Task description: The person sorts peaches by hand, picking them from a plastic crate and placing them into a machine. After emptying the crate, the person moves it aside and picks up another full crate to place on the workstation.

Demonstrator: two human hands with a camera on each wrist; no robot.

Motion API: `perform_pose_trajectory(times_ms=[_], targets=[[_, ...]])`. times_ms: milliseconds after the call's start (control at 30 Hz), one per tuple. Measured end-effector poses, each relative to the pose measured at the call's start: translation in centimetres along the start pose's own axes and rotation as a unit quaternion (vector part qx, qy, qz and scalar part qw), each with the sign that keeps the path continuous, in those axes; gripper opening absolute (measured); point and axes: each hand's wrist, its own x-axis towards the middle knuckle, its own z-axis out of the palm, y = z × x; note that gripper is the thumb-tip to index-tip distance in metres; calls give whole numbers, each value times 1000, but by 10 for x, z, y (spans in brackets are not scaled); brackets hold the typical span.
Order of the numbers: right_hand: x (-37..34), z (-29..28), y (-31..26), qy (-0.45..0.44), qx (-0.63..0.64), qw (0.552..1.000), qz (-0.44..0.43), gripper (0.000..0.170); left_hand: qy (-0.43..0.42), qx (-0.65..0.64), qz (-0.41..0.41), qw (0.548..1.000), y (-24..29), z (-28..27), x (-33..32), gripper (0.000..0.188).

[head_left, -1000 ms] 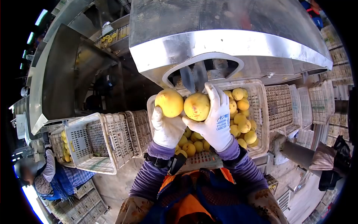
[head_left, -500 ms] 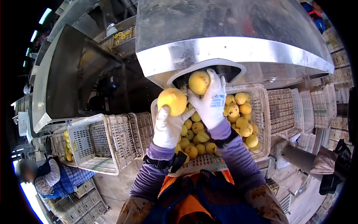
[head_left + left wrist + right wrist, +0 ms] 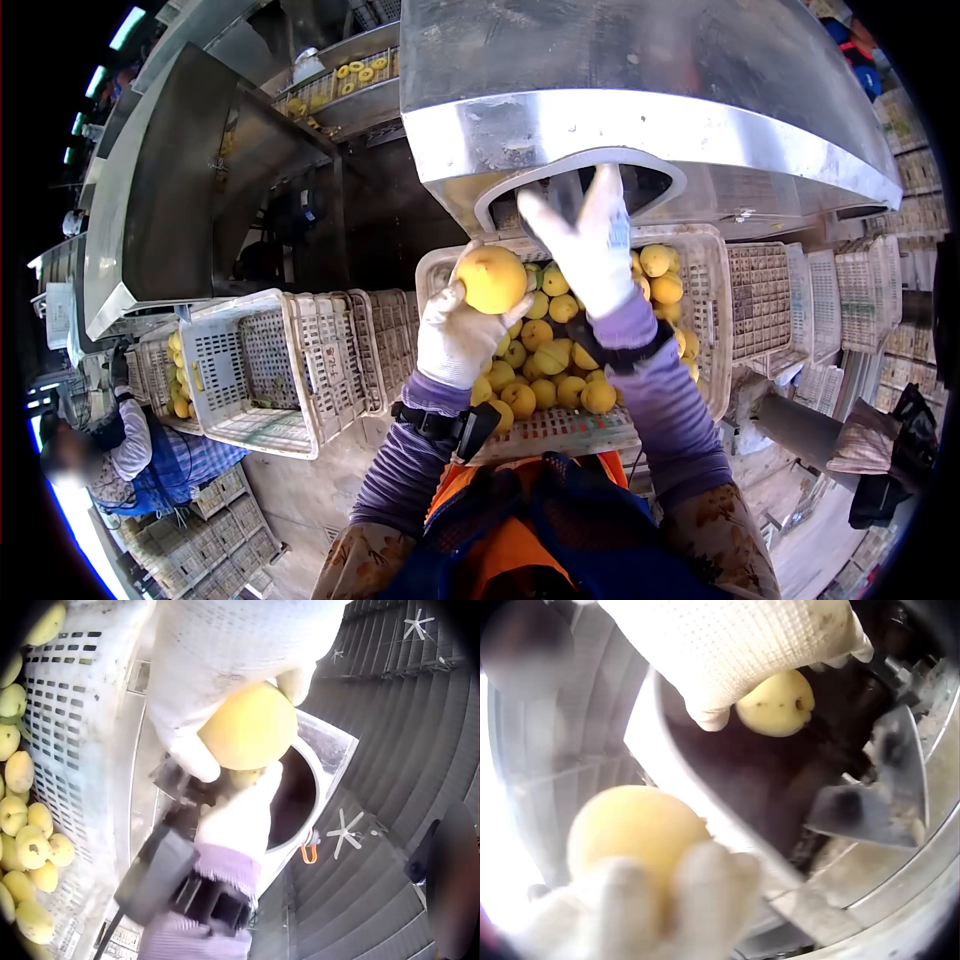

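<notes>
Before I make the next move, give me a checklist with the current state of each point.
1. Next fruit gripped by the left hand: ok.
2. Other fruit at the machine opening: ok, visible beneath the right hand.
3. That fruit properly seated: cannot tell; the hand partly covers it.
4. Right hand clear of the opening: not ok; its fingers reach over it.
5. Right thumb and index finger spread: ok in the head view; contact with the fruit, cannot tell.
6. More fruit in the crate below: ok, plenty visible.
</notes>
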Motion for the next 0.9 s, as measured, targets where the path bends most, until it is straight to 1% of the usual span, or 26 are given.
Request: perform_pose_trajectory(times_ms=[67,100,133,167,233,300,333,433,467,567,600,667,700,733,767,800,833,867,900], targets=[[-39,-21,-20,4,66,995,-76,93,-20,-7,1,1000,-1,0,0,74],[-57,-25,-28,-21,138,988,-71,108,-27,-11,0,1000,-2,-1,-1,74],[-72,-29,-39,-47,129,990,-44,110,-30,-46,-4,998,-5,4,-3,73],[-83,-31,-48,-71,120,990,-13,112,-41,-33,5,999,-6,14,-7,69],[-81,-35,-50,-63,92,993,-44,108,-47,-49,-47,997,-7,18,-8,62],[-71,-43,-52,-71,54,994,-69,104,-38,-1,-53,998,-7,24,-8,60],[-67,-46,-48,-94,81,990,-71,98,-34,22,-55,998,-7,25,-8,59],[-56,-50,-48,-132,94,986,-30,96,-73,7,-48,996,-11,23,1,57],[-50,-54,-54,-161,153,975,24,92,-53,59,-33,996,-9,31,-1,58],[-47,-54,-48,-170,211,960,67,91,-64,67,-71,993,-5,19,12,58],[-50,-52,-48,-191,231,949,95,89,-22,126,-53,990,-8,22,14,61],[-47,-45,-50,-116,126,985,33,84,-42,216,13,976,-17,7,26,64],[-44,-41,-50,-78,71,994,1,81,-30,208,30,977,-21,7,30,66],[-43,-22,-37,-8,68,997,31,76,-18,200,46,979,-25,7,35,67],[-32,-5,-22,41,-28,999,-8,80,-6,193,62,979,-29,6,39,69],[-27,13,-3,26,-84,996,29,83,24,180,24,983,-32,-5,39,67],[-20,33,16,29,-64,996,51,80,55,168,-15,984,-39,-25,39,66],[-5,42,24,34,-103,994,14,75,62,198,-36,978,-49,-53,40,63],[6,50,28,72,-134,988,-20,69,127,230,-76,962,-53,-53,38,67]])
